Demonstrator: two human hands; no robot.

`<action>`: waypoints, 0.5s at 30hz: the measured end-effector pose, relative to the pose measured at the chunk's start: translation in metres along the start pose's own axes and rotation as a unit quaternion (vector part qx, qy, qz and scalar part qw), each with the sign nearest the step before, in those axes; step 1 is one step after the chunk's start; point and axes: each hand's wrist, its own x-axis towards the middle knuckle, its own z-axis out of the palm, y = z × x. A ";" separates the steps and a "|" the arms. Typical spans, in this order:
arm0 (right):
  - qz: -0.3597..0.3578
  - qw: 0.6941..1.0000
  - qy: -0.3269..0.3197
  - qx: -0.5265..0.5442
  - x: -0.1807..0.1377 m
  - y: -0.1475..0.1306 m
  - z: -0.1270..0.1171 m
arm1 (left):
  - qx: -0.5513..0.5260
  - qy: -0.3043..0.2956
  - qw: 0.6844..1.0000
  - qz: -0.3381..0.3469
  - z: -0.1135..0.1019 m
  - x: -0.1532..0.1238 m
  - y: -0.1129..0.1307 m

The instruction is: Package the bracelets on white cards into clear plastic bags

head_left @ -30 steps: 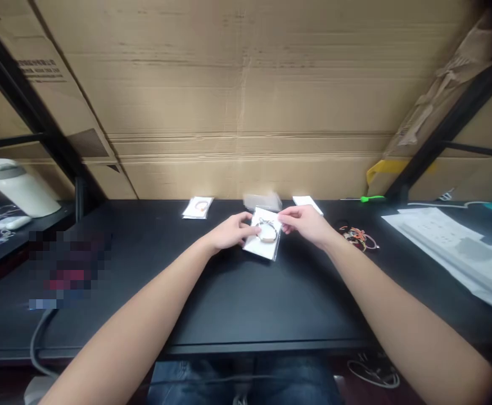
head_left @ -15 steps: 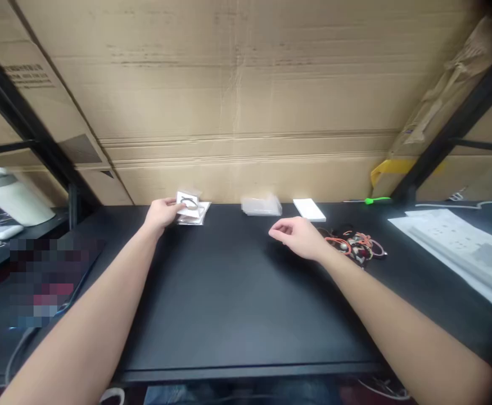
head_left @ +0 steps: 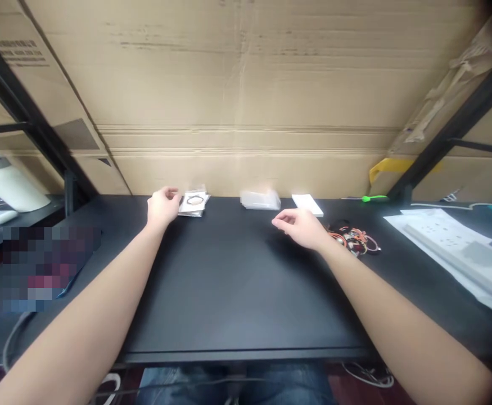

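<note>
My left hand (head_left: 163,208) is beside a small stack of clear bags with white cards at the back left of the table. Its thumb and fingers are apart, holding nothing. The top packet (head_left: 194,201) shows a dark elastic loop on a white card. My right hand (head_left: 300,226) hovers over the table right of centre, its fingers curled and tips together, with nothing visible in them. Behind it lie a stack of clear plastic bags (head_left: 260,200) and a stack of white cards (head_left: 307,204). A tangle of hair ties (head_left: 359,242), orange, black and pink, lies to its right, partly hidden by the wrist.
Cardboard (head_left: 237,95) walls off the back of the black table (head_left: 237,292). White papers (head_left: 452,247) lie at the right, and a green-tipped tool (head_left: 373,198) rests at the back. A white bottle (head_left: 12,183) lies tilted at the far left.
My left hand has let go of the packet with the dark loop, which now lies on the stack. The hand has drawn slightly left. The right hand is nearly still; the camera view has tilted.
</note>
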 end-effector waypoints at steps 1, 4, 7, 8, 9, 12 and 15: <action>-0.002 1.000 0.000 -0.002 0.000 0.000 0.000 | 0.019 0.001 1.000 0.019 0.001 -0.004 0.005; -0.006 1.000 0.006 -0.015 0.001 0.001 0.000 | 0.105 -0.035 0.992 0.061 0.006 -0.017 0.025; -0.006 1.000 0.007 -0.028 0.002 0.003 0.001 | 0.170 -0.081 0.981 0.037 0.012 -0.026 0.038; -0.007 1.000 0.006 -0.030 0.003 0.004 0.002 | 0.174 -0.089 0.980 0.034 0.014 -0.027 0.039; -0.009 0.999 0.003 -0.031 0.003 0.005 0.002 | 0.171 -0.094 0.980 0.036 0.015 -0.027 0.039; -0.009 0.999 -0.004 -0.034 0.004 0.006 0.004 | 0.153 -0.102 0.981 0.058 0.017 -0.024 0.033; -0.002 0.999 -0.011 -0.038 0.003 0.006 0.004 | 0.160 -0.101 0.979 0.073 0.019 -0.021 0.028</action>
